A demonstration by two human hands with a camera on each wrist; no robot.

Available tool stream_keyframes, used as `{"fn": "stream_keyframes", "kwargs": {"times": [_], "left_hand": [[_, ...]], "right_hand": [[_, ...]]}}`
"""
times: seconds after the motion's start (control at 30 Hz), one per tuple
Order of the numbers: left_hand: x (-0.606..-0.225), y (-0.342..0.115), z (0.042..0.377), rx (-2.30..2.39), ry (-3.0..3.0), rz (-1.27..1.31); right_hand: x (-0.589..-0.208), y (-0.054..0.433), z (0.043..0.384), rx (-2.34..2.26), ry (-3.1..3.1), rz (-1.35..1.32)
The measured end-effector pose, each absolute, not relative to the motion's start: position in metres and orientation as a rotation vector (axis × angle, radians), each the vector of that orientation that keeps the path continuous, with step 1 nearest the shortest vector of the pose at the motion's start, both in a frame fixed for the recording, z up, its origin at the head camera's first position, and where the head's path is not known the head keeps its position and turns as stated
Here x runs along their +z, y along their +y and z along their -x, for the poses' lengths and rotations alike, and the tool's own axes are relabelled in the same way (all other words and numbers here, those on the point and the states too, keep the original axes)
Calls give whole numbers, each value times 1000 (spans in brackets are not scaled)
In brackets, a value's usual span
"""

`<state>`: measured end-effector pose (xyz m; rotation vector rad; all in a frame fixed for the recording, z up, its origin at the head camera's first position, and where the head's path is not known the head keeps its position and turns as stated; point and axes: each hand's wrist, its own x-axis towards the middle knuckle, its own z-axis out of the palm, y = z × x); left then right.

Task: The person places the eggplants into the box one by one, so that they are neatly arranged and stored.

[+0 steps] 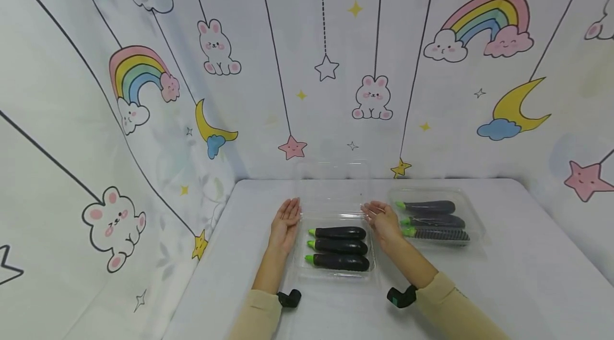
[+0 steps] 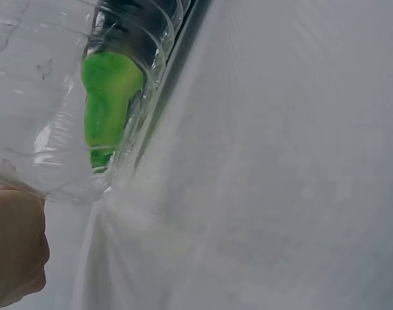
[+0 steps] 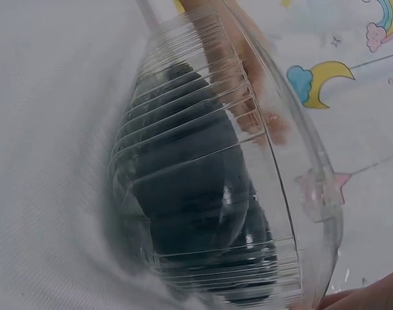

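In the head view a clear plastic clamshell box (image 1: 336, 274) lies on the table with its lid (image 1: 333, 185) raised at the back. Three dark eggplants (image 1: 341, 247) with bright green stems lie side by side inside it. My left hand (image 1: 284, 227) is at the box's left side, its extended fingers touching the plastic near the hinge. Opposite it, my right hand (image 1: 385, 225) touches the right side at the same height. Through the ribbed wall in the right wrist view, the eggplants (image 3: 190, 181) show dark. A green stem (image 2: 109, 103) shows in the left wrist view.
A second clear box (image 1: 472, 212), with its lid down, stands to the right on the white table (image 1: 230, 233) and holds several eggplants (image 1: 429, 207). Behind and to the left hangs a white curtain (image 1: 268, 36) printed with rabbits, rainbows and stars.
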<state>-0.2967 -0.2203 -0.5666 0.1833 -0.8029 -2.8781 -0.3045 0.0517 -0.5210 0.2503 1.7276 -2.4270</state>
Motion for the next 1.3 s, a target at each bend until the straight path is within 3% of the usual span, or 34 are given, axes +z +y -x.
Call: {"fn": "stream_keyframes", "kwargs": {"times": [0.67,1.3], "left_hand": [[-563,-223,294,-2878,-736,-343],[-567,-222,295,-2902,-657,-317]], "right_hand": [[-523,55,305,-2474,1578,-292],[-516,59,303,-2533,1458,-319]]}}
